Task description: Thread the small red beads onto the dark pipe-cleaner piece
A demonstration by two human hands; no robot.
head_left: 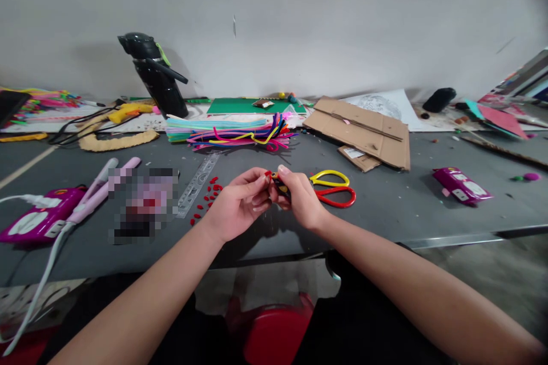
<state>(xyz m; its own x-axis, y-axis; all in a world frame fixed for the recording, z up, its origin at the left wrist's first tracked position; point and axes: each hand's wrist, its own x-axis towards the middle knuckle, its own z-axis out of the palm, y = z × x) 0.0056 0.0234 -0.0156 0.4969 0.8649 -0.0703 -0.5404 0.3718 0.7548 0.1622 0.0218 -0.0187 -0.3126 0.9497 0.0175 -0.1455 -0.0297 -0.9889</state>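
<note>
My left hand (pixel 240 199) and my right hand (pixel 299 197) meet over the near middle of the grey table (pixel 385 199). Both pinch one small piece of red, yellow and black pipe cleaner (pixel 274 178) between their fingertips; most of it is hidden by the fingers. Small red bits (pixel 208 197) lie scattered just left of my left hand. Scissors with a yellow and a red handle (pixel 334 188) lie right behind my right hand. A pile of coloured pipe cleaners (pixel 244 136) lies farther back.
A clear ruler (pixel 199 182) and a pink flat iron (pixel 96 191) lie to the left, with a magenta power strip (pixel 38 219). Flattened cardboard (pixel 363 131), a black flask (pixel 156 74), a green mat (pixel 244 105) and another magenta strip (pixel 460 185) stand around.
</note>
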